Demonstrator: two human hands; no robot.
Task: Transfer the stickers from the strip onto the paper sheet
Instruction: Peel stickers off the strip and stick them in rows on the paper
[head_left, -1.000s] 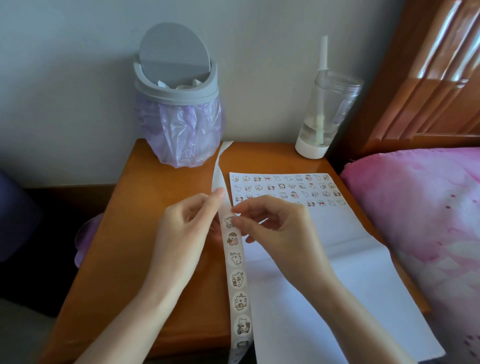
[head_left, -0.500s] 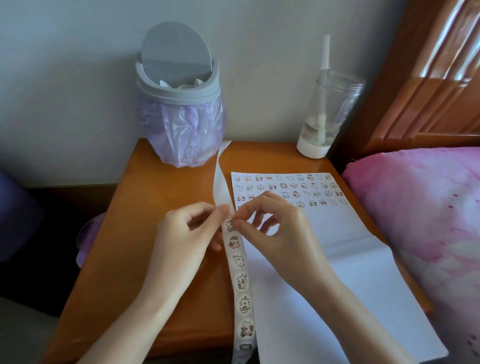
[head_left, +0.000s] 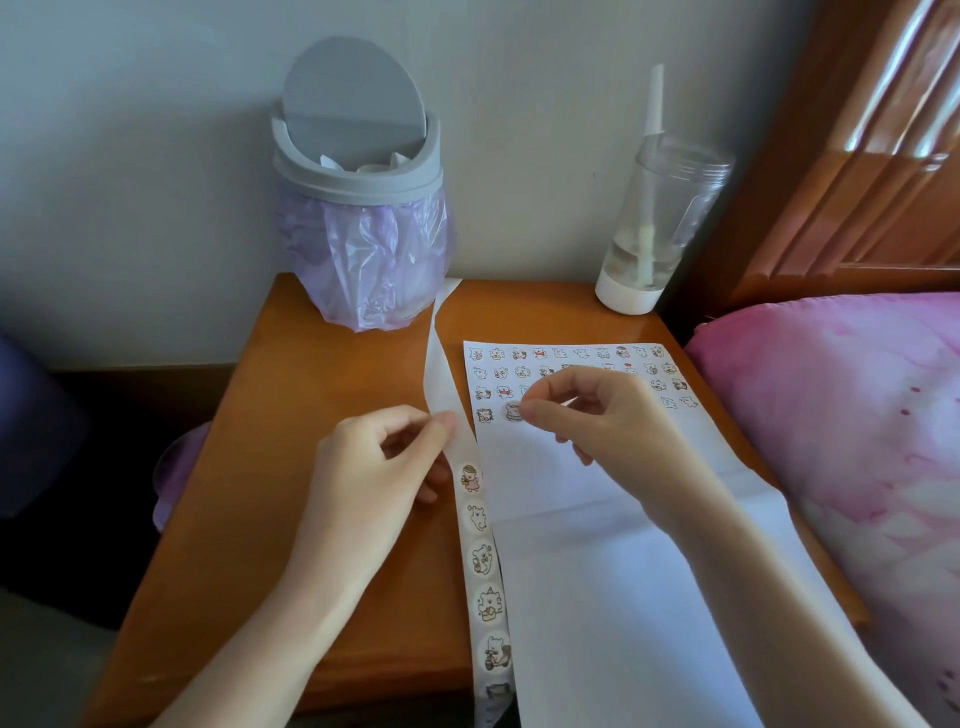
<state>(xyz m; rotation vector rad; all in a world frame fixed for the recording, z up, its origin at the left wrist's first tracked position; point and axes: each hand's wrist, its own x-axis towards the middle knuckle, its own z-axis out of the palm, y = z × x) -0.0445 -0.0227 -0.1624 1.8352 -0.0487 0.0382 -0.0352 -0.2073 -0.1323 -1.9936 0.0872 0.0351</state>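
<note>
Glossy white backing forms the sticker strip (head_left: 483, 561), a narrow ribbon lying lengthwise on the orange wooden bench (head_left: 260, 493). Its long axis runs from the front edge, where the near end hangs over, away toward the wall. The near half carries round cartoon stickers; the far half is bare.

The left hand (head_left: 374, 478) pinches the strip's bare part between thumb and forefinger. The right hand (head_left: 597, 421) pinches a small round sticker (head_left: 513, 411) over the paper sheet (head_left: 623, 571), in the fourth row, just beside that row's first sticker. Whether it is stuck down I cannot tell.

The sheet is smooth and white with a crease across it. It lies just beside the strip, and sticker rows fill its far end.

At the back, a grey swing-lid bin (head_left: 358, 171) has a crinkled purple liner (head_left: 374, 260) and holds white scraps. A clear tumbler (head_left: 654, 218) with a white base holds a straw and a little liquid.
</note>
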